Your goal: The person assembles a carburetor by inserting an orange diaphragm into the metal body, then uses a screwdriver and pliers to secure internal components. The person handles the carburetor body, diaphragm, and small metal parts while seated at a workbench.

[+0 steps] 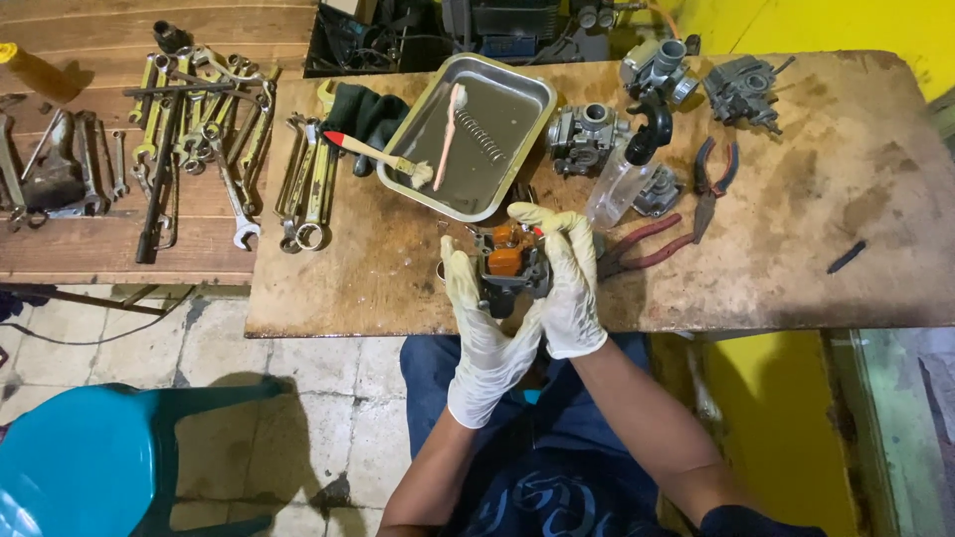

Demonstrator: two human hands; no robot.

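Both gloved hands, left (482,333) and right (572,288), fingers grasping a carburettor (507,264) above the worktop (796,249), near a tray (517,149).

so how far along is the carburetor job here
Looks done: a spring and toothbrush lie in the metal tray. In hand: the left hand and right hand hold an opened carburetor, orange part showing. Probably left: three more carburetors sit behind.
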